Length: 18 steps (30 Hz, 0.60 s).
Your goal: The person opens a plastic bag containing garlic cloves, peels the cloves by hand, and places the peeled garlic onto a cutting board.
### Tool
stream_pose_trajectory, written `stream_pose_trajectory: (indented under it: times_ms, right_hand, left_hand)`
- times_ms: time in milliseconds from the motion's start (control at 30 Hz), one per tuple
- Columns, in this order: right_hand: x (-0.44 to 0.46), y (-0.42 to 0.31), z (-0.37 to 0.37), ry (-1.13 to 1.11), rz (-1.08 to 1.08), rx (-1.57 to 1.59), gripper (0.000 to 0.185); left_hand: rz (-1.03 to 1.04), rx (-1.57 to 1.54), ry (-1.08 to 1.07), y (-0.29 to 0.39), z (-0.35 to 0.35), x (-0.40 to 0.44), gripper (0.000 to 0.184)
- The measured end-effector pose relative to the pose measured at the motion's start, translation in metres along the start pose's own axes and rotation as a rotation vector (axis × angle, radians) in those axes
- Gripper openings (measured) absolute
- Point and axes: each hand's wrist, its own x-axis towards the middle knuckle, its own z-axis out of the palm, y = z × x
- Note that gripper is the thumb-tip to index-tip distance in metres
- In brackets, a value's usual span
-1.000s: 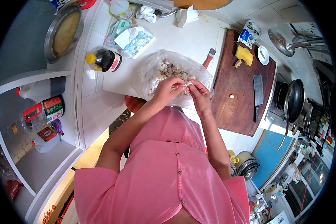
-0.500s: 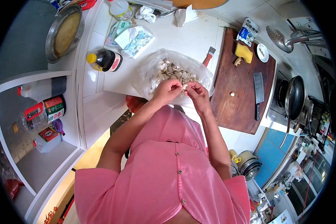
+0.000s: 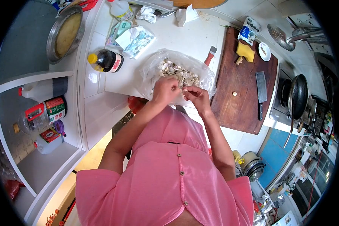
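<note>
My right hand (image 3: 198, 99) pinches a small pale garlic clove (image 3: 185, 90) between its fingertips. Close beside it, my left hand (image 3: 165, 91) is closed with the fingers curled; whatever is in them, if anything, is hidden. Both hands are over the near edge of a clear plastic bag (image 3: 148, 67) that is spread open on the counter. Garlic cloves and papery skins (image 3: 179, 71) fill the middle of the bag. To the right, one peeled clove (image 3: 234, 93) lies on a dark wooden cutting board (image 3: 229, 113).
A cleaver (image 3: 261, 90), a yellow block (image 3: 245, 52) and a small white dish (image 3: 264, 52) lie on the board. A red-handled scraper (image 3: 210, 56) sits behind the bag. Leftward stand a dark sauce bottle (image 3: 111, 62) and a tissue pack (image 3: 135, 41). A black pan (image 3: 299, 98) is at right.
My left hand has turned, lifted slightly and drawn a little away from the right. The right hand has shifted slightly left and down, still pinching the garlic clove.
</note>
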Motion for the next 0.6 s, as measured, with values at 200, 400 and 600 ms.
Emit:
stream_pose_trajectory:
  times_ms: [200,400,600]
  right_hand:
    - [0.003,0.0,-0.004,0.059,-0.024,0.119,0.012]
    - [0.007,0.005,-0.002,0.133,-0.207,-0.158,0.013]
    - [-0.001,-0.015,0.003,0.132,-0.356,-0.435,0.02]
  left_hand:
    - [-0.028,0.056,-0.193,-0.023,-0.008,0.004,0.009]
    - [0.04,0.02,-0.184,-0.008,-0.008,0.003,0.01]
    - [0.084,-0.101,-0.108,0.022,-0.01,0.011,0.013]
